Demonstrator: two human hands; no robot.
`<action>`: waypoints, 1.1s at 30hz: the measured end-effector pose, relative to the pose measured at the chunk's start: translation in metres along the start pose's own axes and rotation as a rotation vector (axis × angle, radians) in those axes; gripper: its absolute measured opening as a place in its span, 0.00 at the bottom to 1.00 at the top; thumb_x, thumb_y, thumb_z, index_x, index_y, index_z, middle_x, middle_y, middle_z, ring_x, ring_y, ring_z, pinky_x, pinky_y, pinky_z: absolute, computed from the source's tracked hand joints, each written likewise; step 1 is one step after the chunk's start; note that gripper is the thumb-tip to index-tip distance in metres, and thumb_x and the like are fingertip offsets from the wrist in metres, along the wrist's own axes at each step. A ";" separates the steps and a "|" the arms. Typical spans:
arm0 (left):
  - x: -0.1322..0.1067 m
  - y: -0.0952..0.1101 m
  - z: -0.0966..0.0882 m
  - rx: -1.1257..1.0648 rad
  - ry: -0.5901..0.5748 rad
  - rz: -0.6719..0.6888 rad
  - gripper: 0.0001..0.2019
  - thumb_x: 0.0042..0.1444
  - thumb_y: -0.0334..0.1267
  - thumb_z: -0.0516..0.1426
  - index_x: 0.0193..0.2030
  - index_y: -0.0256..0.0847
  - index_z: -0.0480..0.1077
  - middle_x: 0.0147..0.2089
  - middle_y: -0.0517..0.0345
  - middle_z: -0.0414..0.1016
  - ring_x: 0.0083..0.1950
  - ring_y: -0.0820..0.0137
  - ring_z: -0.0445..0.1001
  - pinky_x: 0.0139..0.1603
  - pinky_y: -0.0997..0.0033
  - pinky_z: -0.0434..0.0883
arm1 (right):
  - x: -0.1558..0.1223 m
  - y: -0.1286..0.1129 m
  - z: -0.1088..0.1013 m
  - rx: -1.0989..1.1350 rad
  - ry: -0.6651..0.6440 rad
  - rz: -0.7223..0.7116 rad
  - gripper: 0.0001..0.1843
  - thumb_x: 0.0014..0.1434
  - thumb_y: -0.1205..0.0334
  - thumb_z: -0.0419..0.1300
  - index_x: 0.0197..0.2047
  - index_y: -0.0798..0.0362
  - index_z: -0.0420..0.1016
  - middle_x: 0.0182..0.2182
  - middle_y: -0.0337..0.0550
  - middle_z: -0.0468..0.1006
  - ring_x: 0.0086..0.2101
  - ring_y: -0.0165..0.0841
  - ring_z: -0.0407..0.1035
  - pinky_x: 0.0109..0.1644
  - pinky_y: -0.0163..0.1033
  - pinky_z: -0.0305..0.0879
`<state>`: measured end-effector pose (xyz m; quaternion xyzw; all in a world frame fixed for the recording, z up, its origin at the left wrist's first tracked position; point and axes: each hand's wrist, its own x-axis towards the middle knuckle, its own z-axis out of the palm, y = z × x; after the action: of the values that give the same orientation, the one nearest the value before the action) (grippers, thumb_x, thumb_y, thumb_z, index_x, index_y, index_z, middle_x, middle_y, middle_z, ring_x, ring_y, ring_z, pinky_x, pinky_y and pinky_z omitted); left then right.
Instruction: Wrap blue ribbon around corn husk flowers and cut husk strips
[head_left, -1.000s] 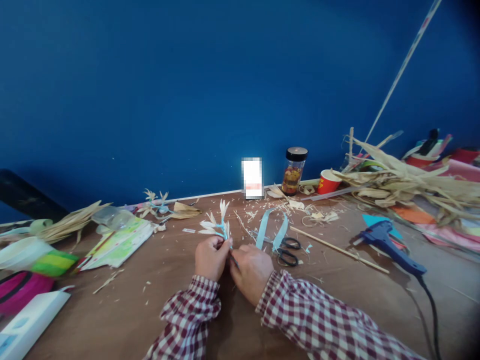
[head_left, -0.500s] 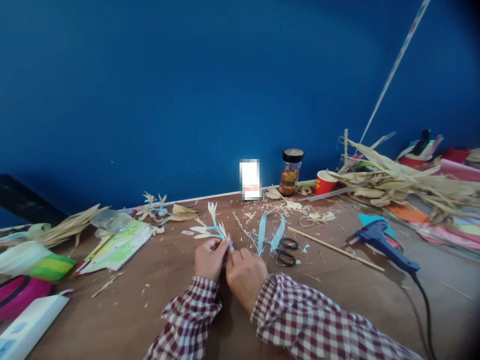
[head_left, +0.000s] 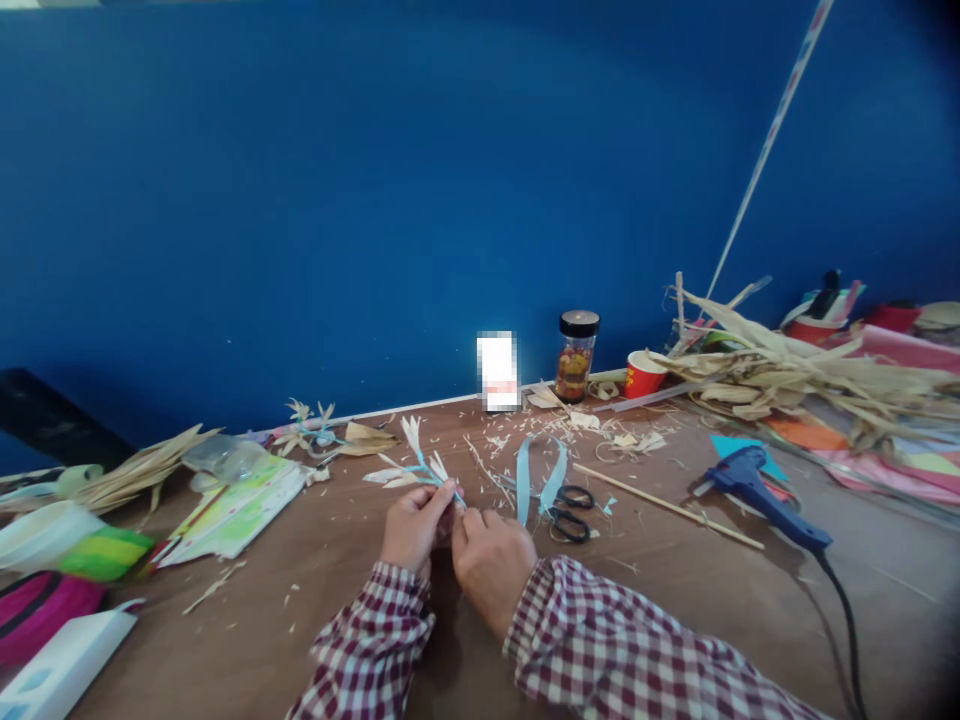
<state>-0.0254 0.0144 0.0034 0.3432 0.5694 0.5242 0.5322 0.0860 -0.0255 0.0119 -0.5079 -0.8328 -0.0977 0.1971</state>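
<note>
A small handmade flower spray (head_left: pixel 415 466), with pale husk petals and light-blue wrapped stems, is pinched in my left hand (head_left: pixel 414 522), its petals pointing up and left. My right hand (head_left: pixel 491 560) is closed beside it, fingertips meeting the lower end of the blue stem near my left thumb. What exactly lies between the right fingers is mostly hidden. Just beyond my right hand are light-blue paper strips (head_left: pixel 523 482) and black-handled scissors (head_left: pixel 574 510). Farther left lies a similar finished-looking husk flower piece (head_left: pixel 315 425).
A thin stick (head_left: pixel 667 506) and a blue glue gun (head_left: pixel 765 495) with its cord lie to the right. Dried husks (head_left: pixel 787 365), a red cup (head_left: pixel 645 374) and a black-lidded jar (head_left: pixel 577 355) stand behind. At left are a painted sheet (head_left: pixel 240 510) and a white power strip (head_left: pixel 71 655).
The view has shifted slightly, so the table things sit a little lower in the picture. Both hands keep their pinch on the flower spray, which has tilted slightly left.
</note>
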 end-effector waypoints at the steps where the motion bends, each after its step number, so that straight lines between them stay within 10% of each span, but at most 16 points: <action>1: 0.000 0.001 0.000 -0.024 -0.018 -0.028 0.16 0.35 0.46 0.65 0.27 0.33 0.74 0.15 0.64 0.67 0.16 0.79 0.60 0.16 0.79 0.57 | 0.000 0.000 0.000 -0.002 0.001 0.003 0.14 0.60 0.72 0.47 0.44 0.60 0.70 0.27 0.48 0.71 0.29 0.35 0.67 0.25 0.39 0.60; 7: -0.001 0.005 -0.003 -0.142 -0.086 -0.098 0.16 0.29 0.34 0.68 0.30 0.36 0.74 0.24 0.57 0.76 0.24 0.72 0.72 0.27 0.74 0.69 | -0.001 -0.001 0.008 -0.032 0.000 0.011 0.15 0.59 0.71 0.48 0.48 0.61 0.67 0.28 0.48 0.71 0.28 0.35 0.68 0.26 0.39 0.61; 20: 0.013 0.004 -0.016 -0.078 0.154 0.046 0.10 0.35 0.37 0.64 0.27 0.35 0.73 0.25 0.57 0.76 0.23 0.74 0.71 0.23 0.76 0.67 | -0.014 -0.005 -0.010 -0.072 -0.056 -0.187 0.20 0.56 0.72 0.52 0.53 0.60 0.63 0.26 0.47 0.73 0.26 0.35 0.69 0.22 0.37 0.61; 29: 0.033 0.011 -0.043 -0.281 0.356 0.066 0.05 0.44 0.29 0.60 0.21 0.38 0.68 0.24 0.59 0.74 0.27 0.73 0.73 0.31 0.72 0.71 | -0.036 -0.007 -0.087 -0.053 0.045 -0.368 0.13 0.58 0.66 0.51 0.47 0.52 0.67 0.19 0.41 0.73 0.19 0.33 0.67 0.18 0.34 0.52; 33: 0.039 0.011 -0.055 -0.331 0.435 0.073 0.06 0.46 0.27 0.58 0.21 0.37 0.67 0.23 0.59 0.72 0.27 0.73 0.73 0.34 0.71 0.71 | -0.038 0.023 -0.137 0.142 -0.137 -0.479 0.11 0.55 0.56 0.55 0.42 0.46 0.71 0.19 0.35 0.73 0.19 0.28 0.66 0.19 0.31 0.52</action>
<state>-0.0878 0.0415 -0.0016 0.1511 0.5644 0.6901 0.4270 0.1528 -0.0953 0.1183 -0.2863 -0.9456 -0.0484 0.1468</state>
